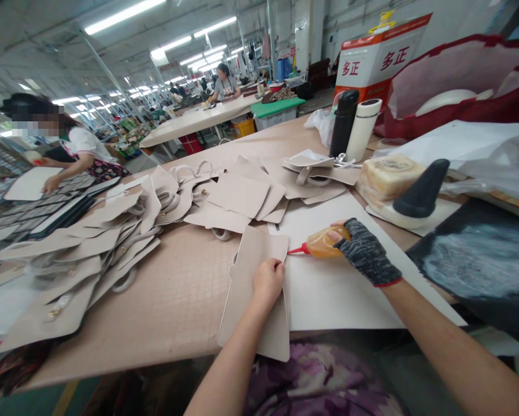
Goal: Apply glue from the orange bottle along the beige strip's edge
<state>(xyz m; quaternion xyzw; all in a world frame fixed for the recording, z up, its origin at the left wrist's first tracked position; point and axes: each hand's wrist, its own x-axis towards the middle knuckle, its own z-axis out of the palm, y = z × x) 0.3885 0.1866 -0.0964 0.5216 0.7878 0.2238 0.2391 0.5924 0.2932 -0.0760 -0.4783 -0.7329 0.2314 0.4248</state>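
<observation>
A beige leather-like panel (pixel 246 283) lies at the table's front edge, part of it sticking out over my lap. My left hand (pixel 269 282) is closed on this panel near its right edge, fingers curled. In my right hand (pixel 358 247), which wears a dark grey fingerless glove, is a squeeze bottle (pixel 322 242) of amber liquid. The bottle is tipped on its side, and its red nozzle (pixel 298 249) points left, its tip at the panel's right edge. Beneath the bottle is a large white sheet (pixel 346 294). Whether liquid is coming out is too small to tell.
Beige pieces with handles (pixel 125 231) are heaped on the left, and more flat pieces (pixel 237 193) lie behind the panel. A black flask (pixel 344 122), a white flask (pixel 363 130), a yellowish block (pixel 389 179) and a red-white can (pixel 372 66) stand right. A co-worker (pixel 77 144) handles panels at left.
</observation>
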